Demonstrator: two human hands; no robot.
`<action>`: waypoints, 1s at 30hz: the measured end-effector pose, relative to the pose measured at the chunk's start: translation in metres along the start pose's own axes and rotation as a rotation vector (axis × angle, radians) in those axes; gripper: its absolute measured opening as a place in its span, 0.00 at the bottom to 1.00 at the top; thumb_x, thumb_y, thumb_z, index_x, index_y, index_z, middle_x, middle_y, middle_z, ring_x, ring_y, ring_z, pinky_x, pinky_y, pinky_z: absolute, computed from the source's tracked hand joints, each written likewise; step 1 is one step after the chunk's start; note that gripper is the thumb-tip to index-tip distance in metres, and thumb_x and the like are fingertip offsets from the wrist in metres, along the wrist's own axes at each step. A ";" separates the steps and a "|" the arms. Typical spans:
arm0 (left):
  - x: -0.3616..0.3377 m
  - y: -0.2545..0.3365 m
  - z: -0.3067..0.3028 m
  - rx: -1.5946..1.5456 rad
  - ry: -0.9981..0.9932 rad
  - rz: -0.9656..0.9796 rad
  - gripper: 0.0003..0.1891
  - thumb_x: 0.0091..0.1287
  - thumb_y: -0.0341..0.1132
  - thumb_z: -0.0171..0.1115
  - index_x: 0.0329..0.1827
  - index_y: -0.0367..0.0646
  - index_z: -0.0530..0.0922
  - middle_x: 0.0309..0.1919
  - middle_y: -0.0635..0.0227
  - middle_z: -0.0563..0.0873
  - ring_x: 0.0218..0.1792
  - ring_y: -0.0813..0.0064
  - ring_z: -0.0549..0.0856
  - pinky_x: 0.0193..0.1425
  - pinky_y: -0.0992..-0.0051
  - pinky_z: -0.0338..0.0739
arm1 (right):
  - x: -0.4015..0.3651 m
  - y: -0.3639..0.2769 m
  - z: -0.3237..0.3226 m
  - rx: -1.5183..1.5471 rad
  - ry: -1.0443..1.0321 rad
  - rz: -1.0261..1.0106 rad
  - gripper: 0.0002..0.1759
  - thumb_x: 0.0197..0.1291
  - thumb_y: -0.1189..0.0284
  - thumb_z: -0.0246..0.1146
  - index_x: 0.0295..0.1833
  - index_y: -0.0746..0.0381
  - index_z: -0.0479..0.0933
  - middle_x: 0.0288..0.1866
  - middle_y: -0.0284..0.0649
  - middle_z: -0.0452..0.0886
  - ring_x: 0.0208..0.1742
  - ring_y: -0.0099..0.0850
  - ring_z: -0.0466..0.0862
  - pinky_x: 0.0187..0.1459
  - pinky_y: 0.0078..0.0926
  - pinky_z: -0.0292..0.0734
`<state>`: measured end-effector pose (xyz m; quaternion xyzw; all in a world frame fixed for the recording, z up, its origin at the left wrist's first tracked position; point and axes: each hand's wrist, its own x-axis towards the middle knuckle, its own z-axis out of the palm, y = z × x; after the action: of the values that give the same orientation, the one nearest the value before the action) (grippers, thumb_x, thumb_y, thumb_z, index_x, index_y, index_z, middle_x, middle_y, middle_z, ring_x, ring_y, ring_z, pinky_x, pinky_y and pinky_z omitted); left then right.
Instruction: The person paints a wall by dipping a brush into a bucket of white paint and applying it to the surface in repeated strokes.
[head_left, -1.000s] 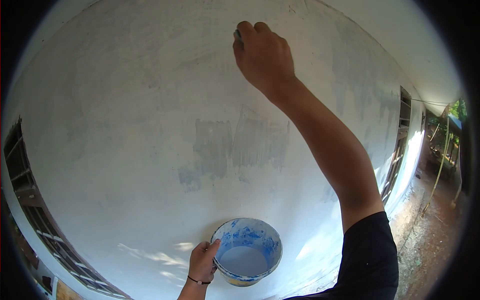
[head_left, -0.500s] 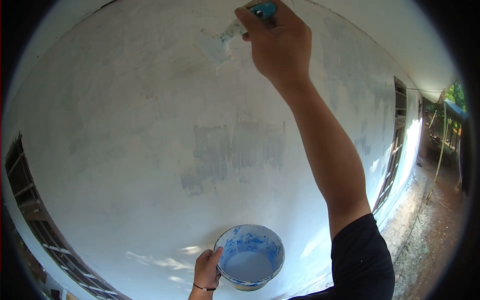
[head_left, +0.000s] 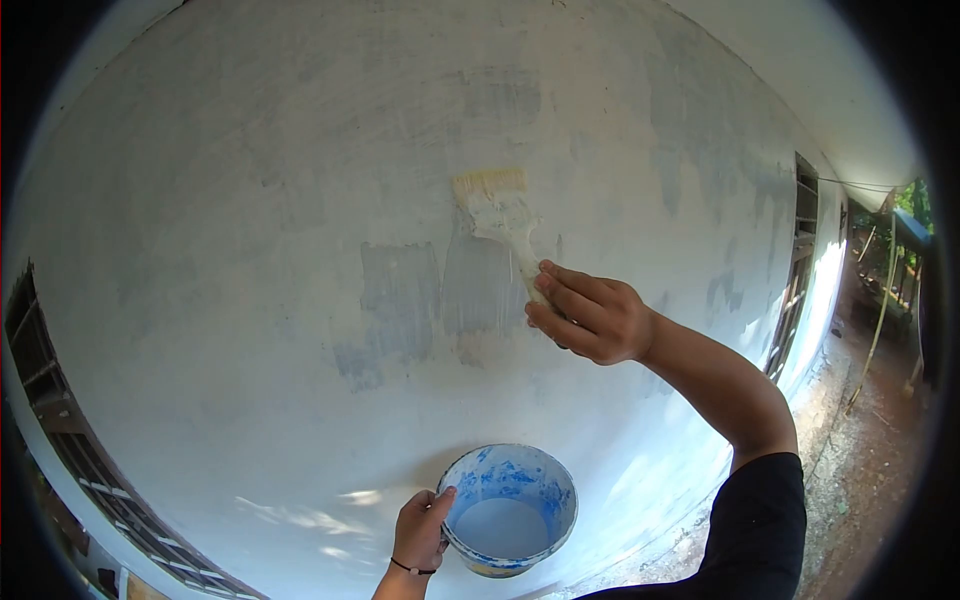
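Note:
My right hand [head_left: 597, 312] is closed around the handle of a wide paintbrush [head_left: 500, 212]. Its bristles point up and lie against the white wall [head_left: 250, 300], or very close to it. Grey, wet-looking patches [head_left: 400, 300] show on the wall just left of and below the brush. Low in the view, my left hand [head_left: 422, 530] grips the rim of a bucket [head_left: 555, 470], thumb over the edge and fingers outside. Blue smears coat the bucket's inner side, and pale paint [head_left: 503, 527] lies in the bottom.
A barred window [head_left: 75, 420] is set in the wall at the left, and another window [head_left: 800, 250] at the far right. An eave [head_left: 800, 80] overhangs at the upper right. Bare ground [head_left: 850, 480] and a leaning pole [head_left: 885, 300] are along the right side.
My right hand has come down from the top of the wall with the brush, whose bristles now point upward. A fresh grey patch shows higher up. The bucket has barely shifted.

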<state>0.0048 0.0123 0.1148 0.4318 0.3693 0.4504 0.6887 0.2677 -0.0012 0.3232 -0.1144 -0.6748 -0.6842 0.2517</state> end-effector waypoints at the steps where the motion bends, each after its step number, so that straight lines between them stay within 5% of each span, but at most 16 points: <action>1: 0.000 -0.001 0.000 0.002 -0.001 -0.004 0.15 0.60 0.38 0.64 0.21 0.48 0.66 0.12 0.77 0.70 0.08 0.87 0.64 0.08 0.83 0.52 | -0.005 -0.005 -0.004 0.015 -0.006 -0.010 0.08 0.49 0.73 0.66 0.36 0.59 0.77 0.32 0.41 0.81 0.38 0.33 0.85 0.33 0.17 0.83; 5: -0.001 0.001 -0.001 0.018 -0.022 0.014 0.15 0.60 0.38 0.64 0.22 0.47 0.67 0.13 0.77 0.70 0.07 0.87 0.64 0.08 0.83 0.52 | 0.011 -0.006 -0.027 0.066 0.027 0.014 0.09 0.49 0.73 0.67 0.36 0.61 0.77 0.31 0.41 0.81 0.35 0.33 0.85 0.32 0.19 0.83; 9: -0.001 0.002 0.001 0.027 -0.023 0.033 0.15 0.60 0.38 0.64 0.23 0.45 0.67 0.12 0.76 0.70 0.07 0.87 0.63 0.08 0.83 0.52 | 0.047 0.021 -0.055 0.343 0.037 0.388 0.10 0.46 0.78 0.69 0.34 0.65 0.76 0.29 0.43 0.81 0.29 0.32 0.84 0.25 0.21 0.79; 10: -0.001 0.002 0.002 0.025 -0.019 0.030 0.15 0.60 0.38 0.64 0.23 0.45 0.67 0.12 0.76 0.70 0.07 0.87 0.63 0.08 0.83 0.52 | 0.053 0.031 -0.062 0.366 -0.041 0.491 0.09 0.48 0.81 0.67 0.37 0.66 0.76 0.32 0.45 0.82 0.32 0.32 0.85 0.31 0.21 0.80; 14: -0.005 -0.001 0.004 0.019 -0.012 0.059 0.15 0.60 0.38 0.64 0.23 0.45 0.67 0.13 0.76 0.70 0.07 0.87 0.63 0.08 0.83 0.52 | 0.080 0.086 -0.053 0.481 -0.209 0.892 0.08 0.60 0.71 0.61 0.40 0.65 0.76 0.33 0.38 0.81 0.33 0.25 0.80 0.37 0.22 0.78; 16: -0.005 -0.002 0.005 0.015 -0.012 0.075 0.15 0.61 0.38 0.64 0.23 0.45 0.67 0.13 0.76 0.70 0.07 0.87 0.63 0.08 0.83 0.52 | 0.088 0.118 -0.040 0.433 -0.161 0.899 0.12 0.60 0.65 0.59 0.39 0.64 0.76 0.30 0.40 0.81 0.33 0.32 0.82 0.37 0.29 0.78; 23: -0.008 -0.003 0.004 0.011 -0.015 0.076 0.14 0.61 0.38 0.63 0.24 0.45 0.67 0.13 0.75 0.71 0.08 0.87 0.64 0.08 0.83 0.53 | 0.137 0.128 -0.061 0.546 -0.212 0.997 0.11 0.60 0.70 0.60 0.38 0.69 0.74 0.32 0.42 0.79 0.32 0.29 0.81 0.34 0.25 0.80; 30: -0.002 -0.002 0.001 0.044 -0.029 0.066 0.14 0.60 0.39 0.64 0.25 0.44 0.68 0.14 0.75 0.72 0.08 0.87 0.64 0.08 0.84 0.53 | 0.131 0.116 -0.063 0.511 0.006 0.982 0.09 0.60 0.70 0.61 0.39 0.67 0.74 0.31 0.41 0.79 0.32 0.27 0.80 0.32 0.24 0.80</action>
<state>0.0059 0.0098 0.1135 0.4654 0.3549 0.4583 0.6689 0.2259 -0.0838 0.4851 -0.3490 -0.6861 -0.3013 0.5628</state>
